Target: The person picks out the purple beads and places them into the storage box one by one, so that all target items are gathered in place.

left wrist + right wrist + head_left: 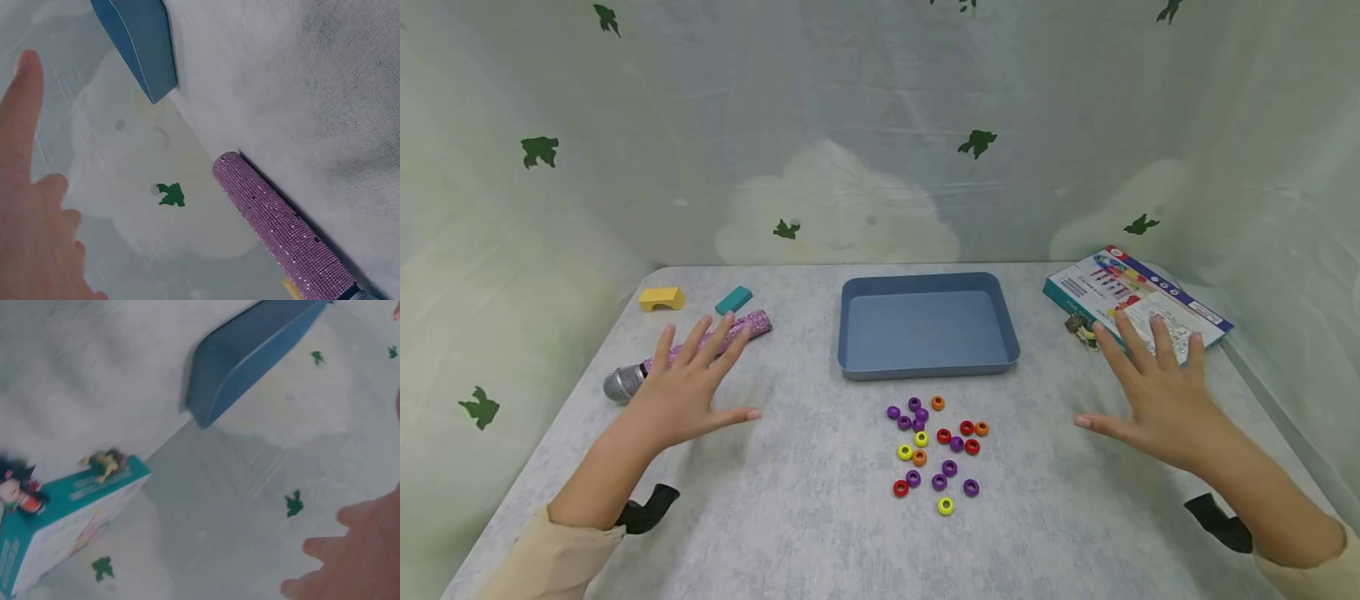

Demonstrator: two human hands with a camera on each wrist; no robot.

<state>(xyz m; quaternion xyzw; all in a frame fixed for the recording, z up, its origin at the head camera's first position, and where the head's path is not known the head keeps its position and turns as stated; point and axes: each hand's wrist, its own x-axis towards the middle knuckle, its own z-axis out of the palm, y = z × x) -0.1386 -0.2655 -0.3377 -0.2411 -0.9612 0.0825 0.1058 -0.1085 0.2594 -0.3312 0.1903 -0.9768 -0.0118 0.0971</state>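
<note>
Left hand [685, 396]: left part of the frame, back of the hand showing; grip spread, thumb reaching toward the middle.

Right hand [1165, 408]: right part of the frame, grip likewise spread, thumb toward the middle.

Microphone [284, 228]: glittery pink-purple handle, silver head; lies at centre left in the head view, partly covered by the left fingers there. The left wrist view shows it apart from the hand, at lower right.

Boxed set [1131, 287]: printed top, teal side; lies tilted at centre right, its near edge overlapped by the right fingertips in the head view.

Two small figures: one greenish [105, 464], one dark-haired [24, 497]; both along the teal side of the box in the right wrist view, left of frame; details blurred.

Tray [928, 325]: blue-grey, rectangular, rounded corners, low walls; just above frame centre.

Beads [957, 444]: twenty, ring-shaped, loosely scattered below the tray; ten purple, four red, three orange, three yellow.

Yellow block [661, 297]: arched, left of frame, above the microphone.

Teal block [733, 300]: flat, rectangular, right of the yellow one.

Bench [820, 500]: pale mottled grey surface, bearing all the items.

Backdrop sheet [865, 125]: whitish, with dark green shapes, across the top and both sides.
</note>
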